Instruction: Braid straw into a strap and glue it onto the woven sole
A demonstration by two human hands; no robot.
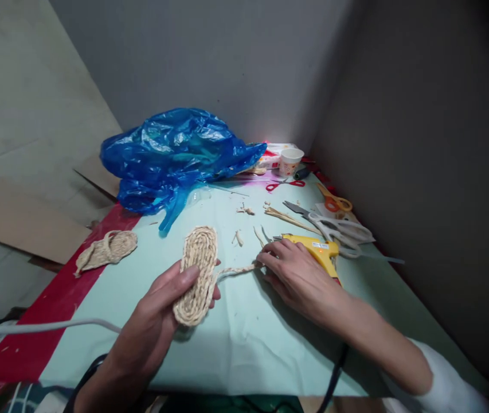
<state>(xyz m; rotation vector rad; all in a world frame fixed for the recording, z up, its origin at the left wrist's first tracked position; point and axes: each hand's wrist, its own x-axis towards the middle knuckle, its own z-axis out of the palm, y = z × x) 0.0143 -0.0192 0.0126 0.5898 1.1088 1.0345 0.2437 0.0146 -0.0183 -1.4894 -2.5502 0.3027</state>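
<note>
In the head view, your table (244, 358) is spread with a pale green cover, with a red strip (61, 310) along its left side. At the back, a crumpled blue plastic bag (179, 155) takes up much of the space, and to the right of it stands a paper cup (290, 163). Just in front of the cup lie red-handled scissors (298, 183); farther right are orange-handled scissors (341, 203), and nearer you, large scissors (319, 219) with pale handles. Some loose straw (289, 219) points toward those, with small scraps scattered to its left. A woven slipper (117, 246) with a strap rests on the left, partly over the red strip. A pale cord (42, 329) comes in from the left edge, toward your left forearm.

The yellow glue gun (324, 249) lies right behind your right hand (298, 278), closest of all to your working fingers; the hand covers part of it, so I can't tell whether they touch.

The straw sole (203, 258) is in your left hand (164, 304), held clear of the cover, thumb pressed across its face and fingers behind. From the sole's right edge a braid (238, 269) runs across to your right fingertips, which pinch its far end, left of the glue gun's body.
</note>
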